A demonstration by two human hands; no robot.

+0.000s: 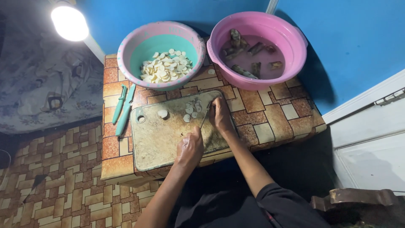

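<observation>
A worn cutting board (160,143) lies on a low table (270,118) covered in a brick-patterned sheet. My left hand (190,147) is closed around the handle of a thin knife (205,115), whose blade points away from me. Just right of the blade, my right hand (220,115) presses down on a small piece of root that its fingers mostly hide. Several white round slices (192,107) lie on the board beside the blade. One more slice (162,113) sits further left.
Behind the board stand a teal bowl (126,55) with a pink rim, holding many white slices, and a pink basin (295,46) with brown root pieces in water. Two teal-handled tools (123,106) lie left of the board. A bright lamp (69,23) shines at top left.
</observation>
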